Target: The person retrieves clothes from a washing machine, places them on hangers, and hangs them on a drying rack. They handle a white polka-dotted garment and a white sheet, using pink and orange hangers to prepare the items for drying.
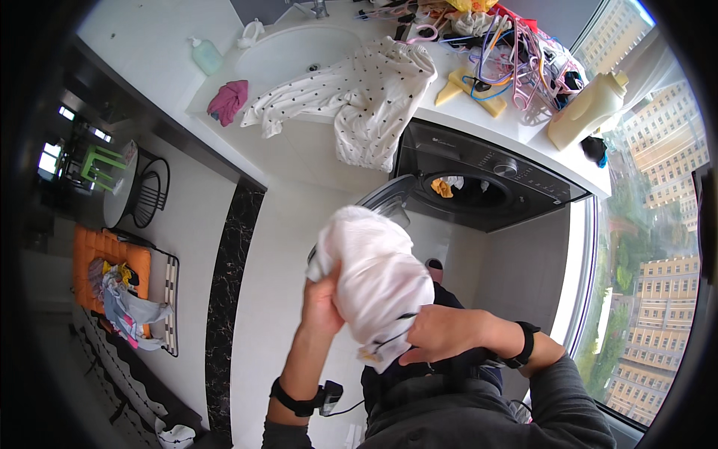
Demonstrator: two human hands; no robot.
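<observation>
A bunched white garment (373, 269) hangs between my two hands in front of my body. My left hand (322, 306) grips its left side, with the thumb on the cloth. My right hand (440, 334) holds its lower right edge, where dark cord-like lines show on the fabric. Beyond the garment stands a dark front-loading washing machine (471, 168) under the counter. Its round door (392, 196) is swung out to the left, partly hidden by the garment. Inside the drum, an orange cloth (442, 188) and some white cloth are visible.
White patterned pajama pants (381, 95) drape over the sink (291, 47) and counter edge. A magenta cloth (230, 101), a soap bottle (206, 55), tangled hangers (516, 62) and a detergent jug (589, 109) sit on the counter. Clothes lie on an orange folding chair (112, 241) to the left.
</observation>
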